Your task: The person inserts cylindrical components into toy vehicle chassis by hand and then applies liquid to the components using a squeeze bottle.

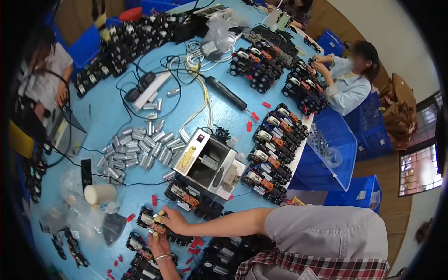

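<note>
At the lower middle, my right hand (171,220) is closed on a small toy car chassis (157,227) with orange parts and black wheels. My left hand (160,247), below it with a bangle at the wrist, grips the same chassis from the near side. Yellowish covers show on some fingertips. More black chassis (140,265) lie under and beside my hands, with small red tags (196,242) to the right. Just beyond are other chassis (186,196) next to a metal box (205,163) holding a tool.
Silver cylinders (135,149) are heaped left of the box. Rows of chassis (275,149) line the right edge beside a blue bin (326,154). Cables (205,102) and a power strip (149,91) lie ahead. A person (347,79) works at right, another (46,74) at left.
</note>
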Available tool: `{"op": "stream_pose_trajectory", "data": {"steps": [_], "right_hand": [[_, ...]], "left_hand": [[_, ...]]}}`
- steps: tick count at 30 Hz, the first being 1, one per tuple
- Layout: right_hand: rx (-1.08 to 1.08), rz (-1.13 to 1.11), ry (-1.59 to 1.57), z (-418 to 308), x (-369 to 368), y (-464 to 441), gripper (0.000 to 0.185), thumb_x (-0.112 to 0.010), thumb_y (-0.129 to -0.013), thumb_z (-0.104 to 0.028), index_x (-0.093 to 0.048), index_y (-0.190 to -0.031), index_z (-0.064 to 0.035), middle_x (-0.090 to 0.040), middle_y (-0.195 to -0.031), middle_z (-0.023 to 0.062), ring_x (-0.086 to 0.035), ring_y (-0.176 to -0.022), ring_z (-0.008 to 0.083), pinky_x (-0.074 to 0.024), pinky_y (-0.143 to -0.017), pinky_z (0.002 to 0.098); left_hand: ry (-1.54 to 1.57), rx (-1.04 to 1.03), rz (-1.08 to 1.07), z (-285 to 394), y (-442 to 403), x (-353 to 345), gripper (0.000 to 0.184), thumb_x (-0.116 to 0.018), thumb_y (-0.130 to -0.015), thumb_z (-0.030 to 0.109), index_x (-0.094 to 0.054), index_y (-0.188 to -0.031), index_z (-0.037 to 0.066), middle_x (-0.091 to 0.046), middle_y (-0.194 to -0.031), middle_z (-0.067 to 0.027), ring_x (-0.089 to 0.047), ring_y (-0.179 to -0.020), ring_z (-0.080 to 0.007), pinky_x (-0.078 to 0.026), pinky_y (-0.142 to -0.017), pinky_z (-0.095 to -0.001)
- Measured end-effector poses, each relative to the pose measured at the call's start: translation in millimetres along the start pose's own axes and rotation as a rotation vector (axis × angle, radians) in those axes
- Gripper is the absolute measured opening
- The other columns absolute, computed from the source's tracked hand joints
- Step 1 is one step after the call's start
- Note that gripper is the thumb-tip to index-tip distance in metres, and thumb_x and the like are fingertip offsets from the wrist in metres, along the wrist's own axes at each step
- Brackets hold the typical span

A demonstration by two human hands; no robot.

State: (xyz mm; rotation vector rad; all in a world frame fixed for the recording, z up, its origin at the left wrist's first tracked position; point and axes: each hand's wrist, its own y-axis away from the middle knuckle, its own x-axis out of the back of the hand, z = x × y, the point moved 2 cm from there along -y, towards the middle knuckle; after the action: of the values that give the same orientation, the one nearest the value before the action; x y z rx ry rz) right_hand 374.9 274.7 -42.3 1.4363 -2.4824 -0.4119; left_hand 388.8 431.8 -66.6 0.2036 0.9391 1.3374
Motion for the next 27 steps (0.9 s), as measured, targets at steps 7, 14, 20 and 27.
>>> {"op": "stream_pose_trajectory", "data": {"steps": [7, 14, 20, 27], "right_hand": [[0.157, 0.049, 0.215, -56.0, 27.1, 25.0, 0.024, -0.055, -0.078, -0.013, -0.049, -0.098, -0.0025, -0.060, -0.086, 0.0146, -0.058, -0.080, 0.0305, -0.0450, -0.070, 0.0361], [0.422, -0.654, 0.065, -91.0, 196.7, 85.5, 0.032, -0.057, -0.078, -0.018, -0.056, -0.110, -0.0130, -0.061, -0.090, 0.0111, -0.059, -0.082, 0.0246, -0.0469, -0.068, 0.0331], [-0.026, 0.914, 0.388, 60.4, 623.7, 128.1, 0.014, -0.049, -0.081, -0.011, -0.059, -0.083, -0.0026, -0.055, -0.063, 0.0015, -0.049, -0.054, 0.0092, -0.0413, -0.051, 0.0247], [-0.762, 0.397, 0.409, 332.7, 890.5, 116.6, 0.029, -0.047, -0.087, -0.029, -0.058, -0.098, -0.0047, -0.054, -0.074, 0.0051, -0.046, -0.060, 0.0121, -0.0398, -0.052, 0.0266]], "left_hand": [[-0.606, -0.228, 0.231, 24.9, 23.1, -74.1, 0.055, -0.058, -0.079, 0.011, -0.034, -0.127, 0.006, -0.052, -0.112, -0.0104, -0.056, -0.093, -0.0238, -0.046, -0.079, -0.0353], [-2.176, -0.253, 0.159, 58.8, 44.8, -127.8, 0.049, -0.058, -0.073, 0.015, -0.044, -0.119, 0.008, -0.055, -0.103, -0.0180, -0.054, -0.091, -0.0337, -0.045, -0.072, -0.0425], [-2.007, -0.719, 0.075, 123.5, 17.8, -206.2, 0.028, -0.055, -0.075, 0.011, -0.054, -0.103, 0.009, -0.058, -0.092, -0.0144, -0.056, -0.082, -0.0337, -0.045, -0.069, -0.0410], [-2.154, -0.762, -0.080, 76.1, -119.9, -268.9, 0.036, -0.061, -0.069, 0.009, -0.053, -0.105, 0.009, -0.052, -0.097, -0.0143, -0.051, -0.089, -0.0333, -0.043, -0.076, -0.0383]]}}
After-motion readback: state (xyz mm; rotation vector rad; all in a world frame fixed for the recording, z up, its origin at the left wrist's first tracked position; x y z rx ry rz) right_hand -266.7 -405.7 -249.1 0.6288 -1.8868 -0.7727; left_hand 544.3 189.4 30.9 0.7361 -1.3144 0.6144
